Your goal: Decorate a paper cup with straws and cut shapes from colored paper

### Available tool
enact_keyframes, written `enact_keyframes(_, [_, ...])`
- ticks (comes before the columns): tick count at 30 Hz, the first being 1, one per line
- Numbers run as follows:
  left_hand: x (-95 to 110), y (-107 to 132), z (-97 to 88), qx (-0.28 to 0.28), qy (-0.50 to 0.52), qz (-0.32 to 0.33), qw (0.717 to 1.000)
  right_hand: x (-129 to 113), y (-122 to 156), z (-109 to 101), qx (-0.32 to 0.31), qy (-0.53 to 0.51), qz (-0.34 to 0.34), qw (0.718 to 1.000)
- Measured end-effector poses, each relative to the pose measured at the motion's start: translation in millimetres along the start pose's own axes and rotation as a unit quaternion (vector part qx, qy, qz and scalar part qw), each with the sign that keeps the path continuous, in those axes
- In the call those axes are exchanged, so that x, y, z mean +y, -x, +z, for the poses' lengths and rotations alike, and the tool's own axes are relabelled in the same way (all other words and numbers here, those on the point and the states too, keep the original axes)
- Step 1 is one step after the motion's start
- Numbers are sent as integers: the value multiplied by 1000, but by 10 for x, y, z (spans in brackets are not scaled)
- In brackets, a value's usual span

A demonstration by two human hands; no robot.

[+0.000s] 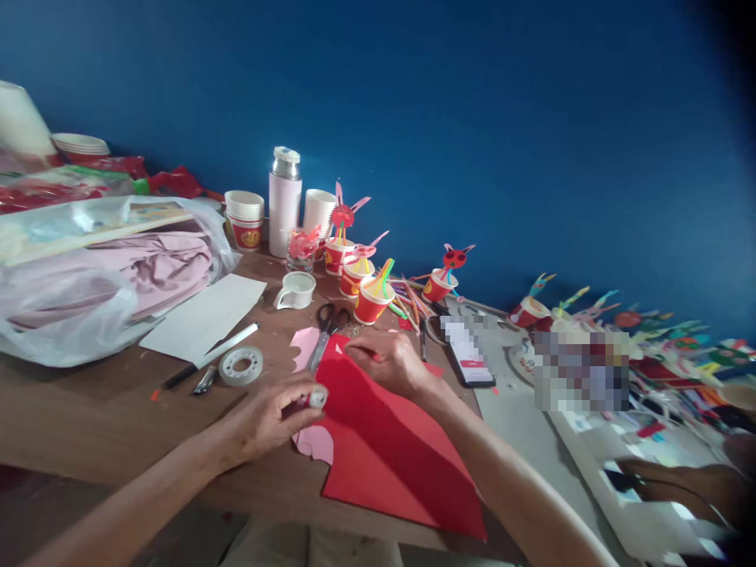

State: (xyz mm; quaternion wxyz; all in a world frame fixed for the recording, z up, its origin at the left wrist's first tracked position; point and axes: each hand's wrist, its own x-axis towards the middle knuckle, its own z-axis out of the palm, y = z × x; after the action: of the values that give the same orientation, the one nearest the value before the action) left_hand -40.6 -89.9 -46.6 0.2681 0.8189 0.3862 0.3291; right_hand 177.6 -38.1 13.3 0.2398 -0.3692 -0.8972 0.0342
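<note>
A folded sheet of red paper [383,449] lies on the brown table [118,409] in front of me, over pink paper [316,441]. My left hand [268,417] is closed round a small pale cylinder [317,398], like a glue stick, at the red sheet's left edge. My right hand [390,358] rests on the sheet's far corner with fingers curled, pinching a thin red pencil-like thing. Black-handled scissors [327,327] lie just beyond the hands.
A tape roll [241,365], a pen and white paper [204,319] lie at left. A bagged pink cloth [100,276] fills the far left. A thermos [284,202], stacked cups, red paper-cup crafts [372,299] and a phone [469,354] stand behind. More crafts crowd the right.
</note>
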Motion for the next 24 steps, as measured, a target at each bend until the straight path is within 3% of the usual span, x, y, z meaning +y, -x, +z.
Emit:
enact_keyframes(4, [15,2,-3,-2,-8,9,1000,493,364,-288,-38,144,123,981])
enact_keyframes(7, [15,-8,-8,-1,-22,20,1000,832,522,-413,-143,292,213,921])
enact_keyframes(8, [16,-11,-11,-3,-27,24,999,921,560,-417,-178,320,209,907])
enact_keyframes(12, [37,-23,-21,-8,-24,30,999,1161,669,-295,-227,328,171,901])
enact_keyframes(16, [74,-37,-38,-13,-3,22,1000,1337,720,-202,-175,334,64,924])
enact_keyframes(19, [99,-47,-53,-27,8,21,999,1424,730,-279,-108,312,-47,943])
enact_keyframes(22, [111,-48,-62,-29,13,21,999,1366,717,-450,-49,299,-57,951])
enact_keyframes(24, [110,-45,-66,-37,15,17,999,1221,684,-561,55,269,-38,961])
